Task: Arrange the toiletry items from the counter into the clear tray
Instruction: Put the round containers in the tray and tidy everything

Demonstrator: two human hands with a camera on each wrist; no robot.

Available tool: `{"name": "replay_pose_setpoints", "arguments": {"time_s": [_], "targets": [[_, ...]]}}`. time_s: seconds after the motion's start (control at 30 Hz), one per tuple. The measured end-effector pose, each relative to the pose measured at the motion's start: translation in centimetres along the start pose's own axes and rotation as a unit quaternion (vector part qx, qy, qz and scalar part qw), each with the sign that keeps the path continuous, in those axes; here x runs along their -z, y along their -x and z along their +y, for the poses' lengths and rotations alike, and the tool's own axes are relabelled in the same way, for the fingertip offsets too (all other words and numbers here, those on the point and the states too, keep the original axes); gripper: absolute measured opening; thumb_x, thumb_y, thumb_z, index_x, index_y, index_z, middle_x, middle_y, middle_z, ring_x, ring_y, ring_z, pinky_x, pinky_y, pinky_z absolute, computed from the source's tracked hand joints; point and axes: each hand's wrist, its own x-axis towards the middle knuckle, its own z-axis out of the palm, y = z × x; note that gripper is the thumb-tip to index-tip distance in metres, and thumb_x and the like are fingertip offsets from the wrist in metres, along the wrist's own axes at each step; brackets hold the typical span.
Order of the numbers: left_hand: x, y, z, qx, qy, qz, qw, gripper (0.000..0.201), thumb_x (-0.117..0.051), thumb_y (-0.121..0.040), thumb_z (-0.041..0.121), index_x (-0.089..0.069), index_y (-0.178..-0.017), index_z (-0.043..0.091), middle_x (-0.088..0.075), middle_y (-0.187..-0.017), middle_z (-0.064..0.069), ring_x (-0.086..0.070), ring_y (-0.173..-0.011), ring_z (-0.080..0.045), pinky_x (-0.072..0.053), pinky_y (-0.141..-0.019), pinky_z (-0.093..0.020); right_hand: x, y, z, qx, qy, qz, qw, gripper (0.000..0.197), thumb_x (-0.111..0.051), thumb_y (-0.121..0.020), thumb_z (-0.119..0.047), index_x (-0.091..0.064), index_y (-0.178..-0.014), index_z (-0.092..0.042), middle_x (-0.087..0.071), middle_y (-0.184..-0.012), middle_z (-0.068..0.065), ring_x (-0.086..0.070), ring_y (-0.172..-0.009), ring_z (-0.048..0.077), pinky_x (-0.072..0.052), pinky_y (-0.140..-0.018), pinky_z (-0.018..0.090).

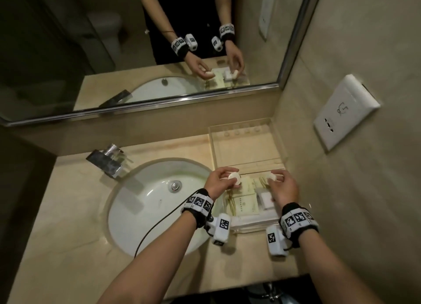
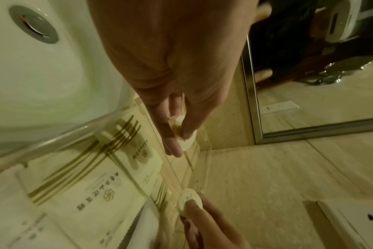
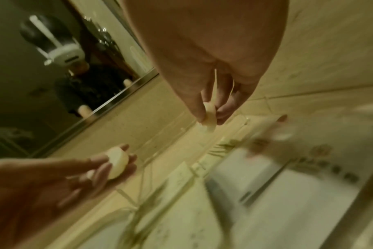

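Observation:
The clear tray [image 1: 247, 152] stands on the counter to the right of the sink, against the wall. My left hand [image 1: 227, 178] pinches a round white soap disc [image 1: 234, 178] above the tray's near left edge. In the left wrist view the fingertips [image 2: 175, 146] curl round that disc [image 2: 186, 139]. My right hand [image 1: 276, 178] pinches a second round white disc [image 1: 273, 175] over the middle of the tray; the right wrist view shows this disc [image 3: 210, 118] held on edge. Cream packets with gold stripes [image 1: 245, 204] and a white box [image 1: 266, 200] lie in the tray's near part.
The white sink basin [image 1: 159, 203] lies left of the tray, with a chrome faucet [image 1: 107, 162] behind it. A mirror [image 1: 159, 53] runs along the back. A white wall socket [image 1: 344, 112] is on the right wall. A black cable [image 1: 159, 224] hangs from my left wrist.

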Motion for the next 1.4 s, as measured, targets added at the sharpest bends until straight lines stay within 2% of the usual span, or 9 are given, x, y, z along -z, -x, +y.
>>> {"name": "replay_pose_setpoints", "arguments": {"time_s": [0.1, 0.23, 0.37, 0.63, 0.8, 1.0, 1.13, 1.23, 1.4], "targets": [[-1.0, -0.7, -0.4, 0.004, -0.025, -0.001, 1.000, 0.032, -0.062, -0.083, -0.010, -0.062, -0.114, -0.001, -0.062, -0.101, -0.019, -0.066, -0.082, -0.019, -0.059, -0.065, -0.021, 0.5, -1.3, 0.3, 0.010, 0.080, 0.003, 0.997, 0.021, -0.063, -0.091, -0.009, -0.063, -0.109, -0.019, -0.055, -0.112, 0.011, -0.068, -0.076, 0.032, -0.058, -0.043, 0.038], [-1.5, -1.6, -1.1, 0.011, -0.041, -0.004, 0.999, 0.032, -0.062, -0.083, -0.010, -0.062, -0.113, 0.000, -0.066, -0.096, -0.016, -0.068, -0.075, -0.015, -0.059, -0.063, -0.021, 0.7, -2.4, 1.2, 0.005, 0.151, -0.005, 0.988, 0.018, -0.062, -0.092, -0.008, -0.061, -0.107, -0.018, -0.056, -0.114, 0.013, -0.070, -0.064, 0.031, -0.050, -0.034, 0.025], [-1.6, -2.0, -1.5, 0.011, -0.056, -0.015, 0.998, 0.031, -0.064, -0.082, -0.008, -0.063, -0.111, 0.003, -0.068, -0.096, -0.017, -0.069, -0.074, -0.017, -0.061, -0.067, -0.026, 0.9, -2.9, 1.6, 0.002, 0.169, -0.003, 0.986, 0.015, -0.063, -0.091, -0.009, -0.053, -0.095, -0.020, -0.059, -0.100, 0.008, -0.068, -0.047, 0.022, -0.056, -0.039, 0.035], [-2.4, -2.9, -1.4, 0.008, -0.082, -0.002, 0.997, 0.026, -0.070, -0.079, -0.004, -0.060, -0.100, 0.008, -0.066, -0.106, -0.023, -0.068, -0.085, -0.032, -0.061, -0.071, -0.030, 0.9, -3.5, 2.8, 0.048, 0.215, -0.001, 0.975, 0.016, -0.064, -0.089, -0.007, -0.058, -0.099, -0.018, -0.052, -0.111, 0.002, -0.068, -0.069, 0.023, -0.059, -0.046, 0.034], [-2.7, -3.3, -1.2, -0.023, -0.132, 0.008, 0.991, 0.035, -0.072, -0.075, -0.007, -0.063, -0.109, 0.001, -0.058, -0.098, -0.008, -0.062, -0.079, -0.012, -0.054, -0.062, -0.011, 1.3, -3.0, 2.7, 0.047, 0.216, -0.013, 0.975, 0.016, -0.067, -0.088, -0.008, -0.061, -0.100, -0.017, -0.053, -0.110, 0.001, -0.069, -0.060, 0.019, -0.057, -0.043, 0.030], [-3.6, -3.8, -0.9, -0.017, -0.166, -0.015, 0.986, 0.030, -0.066, -0.081, -0.007, -0.061, -0.107, 0.006, -0.052, -0.098, -0.007, -0.066, -0.063, -0.017, -0.061, -0.061, -0.025, 1.4, -3.3, 2.9, 0.069, 0.242, -0.030, 0.967, 0.018, -0.068, -0.086, -0.006, -0.059, -0.098, -0.016, -0.054, -0.115, 0.003, -0.069, -0.066, 0.022, -0.059, -0.048, 0.036], [-5.5, -4.4, -0.6, -0.041, -0.275, -0.032, 0.960, 0.028, -0.066, -0.081, 0.000, -0.061, -0.107, 0.009, -0.058, -0.102, -0.006, -0.066, -0.082, -0.025, -0.059, -0.079, -0.041, 1.6, -3.1, 3.1, 0.075, 0.245, -0.016, 0.966, 0.020, -0.067, -0.086, -0.006, -0.059, -0.100, -0.018, -0.055, -0.113, 0.000, -0.069, -0.067, 0.019, -0.058, -0.048, 0.032], [-7.1, -4.8, -0.5, -0.032, -0.324, -0.044, 0.945, 0.038, -0.076, -0.074, 0.005, -0.060, -0.108, 0.010, -0.058, -0.103, -0.001, -0.061, -0.087, -0.020, -0.054, -0.080, -0.032, 1.8, -2.8, 3.1, 0.086, 0.254, -0.013, 0.963, 0.019, -0.066, -0.088, -0.007, -0.059, -0.101, -0.018, -0.054, -0.113, -0.002, -0.069, -0.065, 0.017, -0.056, -0.042, 0.026], [-9.0, -5.9, -1.1, -0.091, -0.438, -0.049, 0.893, 0.036, -0.076, -0.072, 0.006, -0.057, -0.102, 0.006, -0.049, -0.114, -0.007, -0.049, -0.089, -0.016, -0.044, -0.080, -0.022, 1.8, -2.9, 3.1, 0.088, 0.252, -0.015, 0.964, 0.026, -0.070, -0.084, -0.004, -0.059, -0.103, -0.018, -0.057, -0.111, 0.000, -0.069, -0.072, 0.019, -0.060, -0.053, 0.032]]}}
